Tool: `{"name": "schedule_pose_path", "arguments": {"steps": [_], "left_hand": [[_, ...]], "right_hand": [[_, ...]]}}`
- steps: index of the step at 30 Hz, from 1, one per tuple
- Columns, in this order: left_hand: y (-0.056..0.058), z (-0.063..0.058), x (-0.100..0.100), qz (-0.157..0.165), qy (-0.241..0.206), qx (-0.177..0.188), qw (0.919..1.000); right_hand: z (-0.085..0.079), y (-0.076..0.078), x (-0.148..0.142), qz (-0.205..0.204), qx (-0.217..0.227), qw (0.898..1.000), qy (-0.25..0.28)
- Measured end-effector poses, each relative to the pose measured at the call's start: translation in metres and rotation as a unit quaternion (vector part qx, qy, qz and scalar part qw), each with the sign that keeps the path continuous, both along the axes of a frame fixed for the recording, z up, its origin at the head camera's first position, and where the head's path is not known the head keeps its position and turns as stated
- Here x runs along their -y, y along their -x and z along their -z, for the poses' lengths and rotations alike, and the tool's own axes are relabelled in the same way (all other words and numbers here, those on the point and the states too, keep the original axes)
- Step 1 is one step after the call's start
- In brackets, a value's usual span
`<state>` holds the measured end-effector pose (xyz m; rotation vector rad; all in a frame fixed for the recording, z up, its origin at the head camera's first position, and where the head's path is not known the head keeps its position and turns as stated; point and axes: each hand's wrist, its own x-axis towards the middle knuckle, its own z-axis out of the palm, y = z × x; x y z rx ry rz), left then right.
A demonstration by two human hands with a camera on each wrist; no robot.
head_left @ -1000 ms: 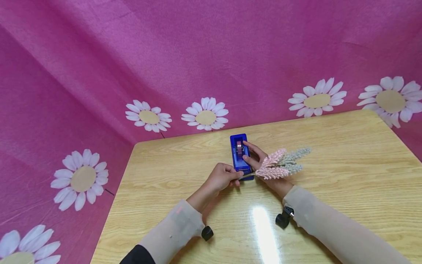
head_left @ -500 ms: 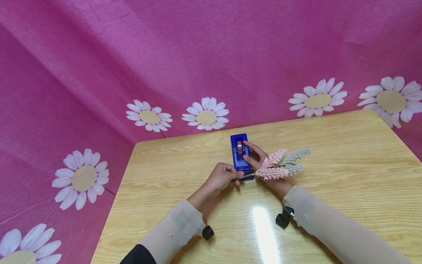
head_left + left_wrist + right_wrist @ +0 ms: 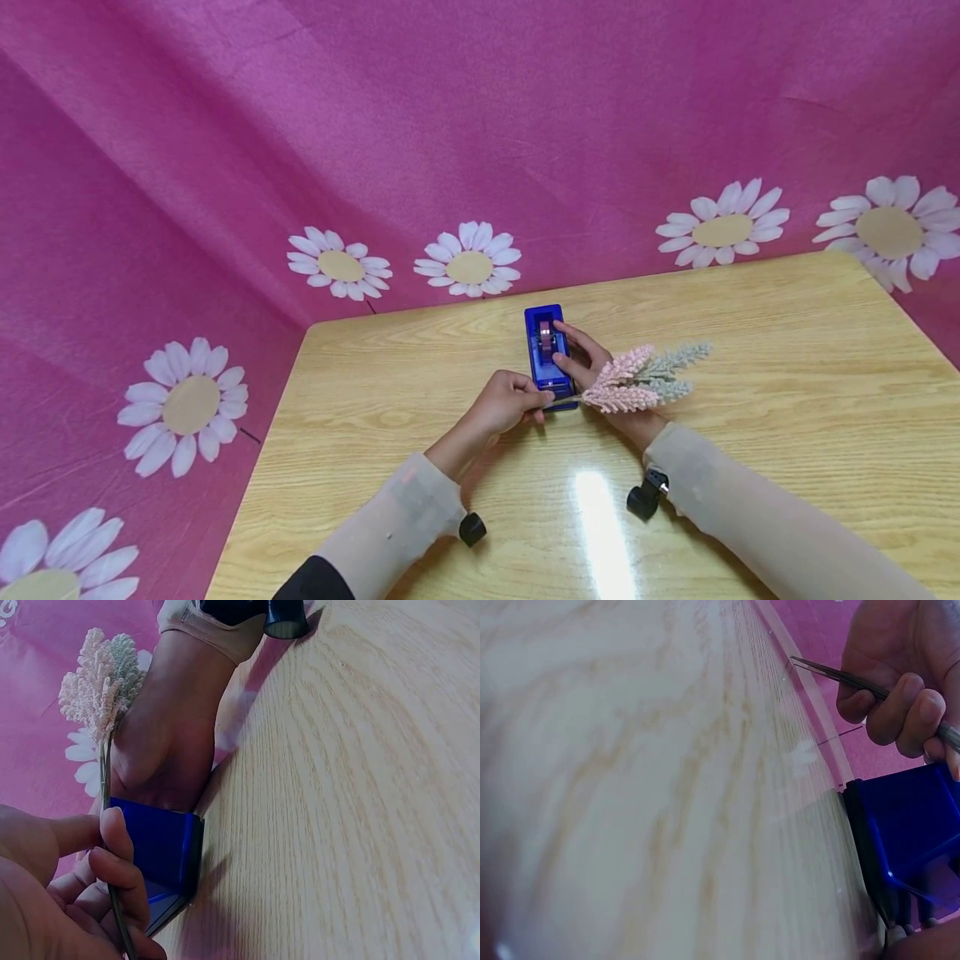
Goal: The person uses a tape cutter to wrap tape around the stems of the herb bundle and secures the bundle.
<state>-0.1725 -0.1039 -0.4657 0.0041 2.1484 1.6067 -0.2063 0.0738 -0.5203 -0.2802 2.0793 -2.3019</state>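
Note:
In the head view my left hand (image 3: pixel 512 402) pinches the thin stems of artificial flower sprigs (image 3: pixel 622 392), some pink and some grey-green. These stems cross over the near end of a blue tape dispenser (image 3: pixel 543 373), and the flower heads lie over my right wrist. My right hand (image 3: pixel 588 360) grips the dispenser's right side, where a roll of tape (image 3: pixel 546 335) sits inside. The left wrist view shows the stems (image 3: pixel 106 769) between thumb and fingers. In the right wrist view, bare stem ends (image 3: pixel 829 671) stick out beyond my left hand, above the dispenser (image 3: pixel 911 825).
Both hands work over a light wooden table (image 3: pixel 360 500) with a bright glare in front. A magenta cloth (image 3: pixel 480 125) printed with white daisies (image 3: pixel 467 262) hangs behind and to the left. Small black wrist cameras (image 3: pixel 472 529) hang from both cuffs.
The flower heads have tipped slightly down and to the right. Both hands and the tape dispenser have stayed almost still.

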Motion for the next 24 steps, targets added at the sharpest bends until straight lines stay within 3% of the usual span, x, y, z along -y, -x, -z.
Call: {"name": "schedule_pose_path", "arguments": {"steps": [13, 19, 24], "left_hand": [[-0.008, 0.005, 0.0, 0.015, -0.018, -0.01, 0.9997], [-0.009, 0.003, 0.001, 0.015, -0.02, -0.007, 0.9997], [-0.012, -0.002, 0.002, 0.007, -0.019, -0.004, 0.9998]], "right_hand": [[0.007, 0.003, -0.004, -0.014, -0.018, 0.999, -0.034], [0.005, 0.003, -0.005, -0.025, -0.002, 0.999, -0.033], [0.004, 0.003, -0.006, -0.02, -0.015, 0.999, -0.038]]}}
